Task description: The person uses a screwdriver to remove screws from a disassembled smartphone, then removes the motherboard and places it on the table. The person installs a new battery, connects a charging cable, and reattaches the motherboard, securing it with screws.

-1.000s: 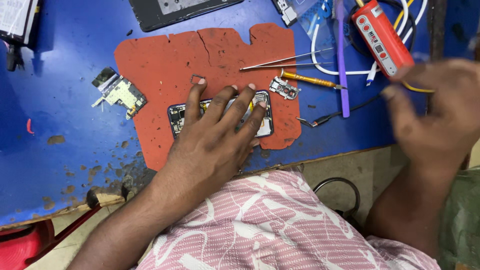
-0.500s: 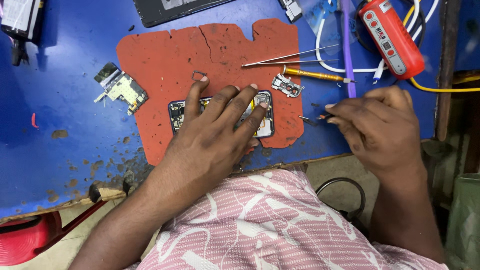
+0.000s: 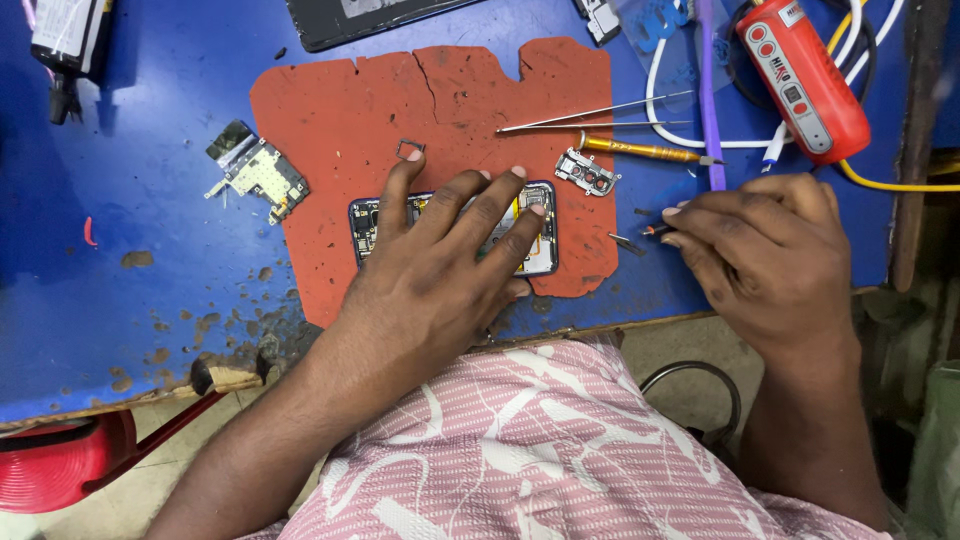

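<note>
Left hand spread flat, pinning opened phone on red mat. At 3 o'clock, right hand, grip pinched on small tool. Risk: tool tip slipping, gouging exposed board.

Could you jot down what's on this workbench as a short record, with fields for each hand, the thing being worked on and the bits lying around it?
Surface: blue table with a red mat on it
Worked item: opened phone lying on the mat
Left hand: spread flat on the phone, pressing it down
Right hand: pinching a small tool just right of the mat
Nearby: yellow-handled screwdriver, tweezers, camera module, circuit board, red handheld device
</note>
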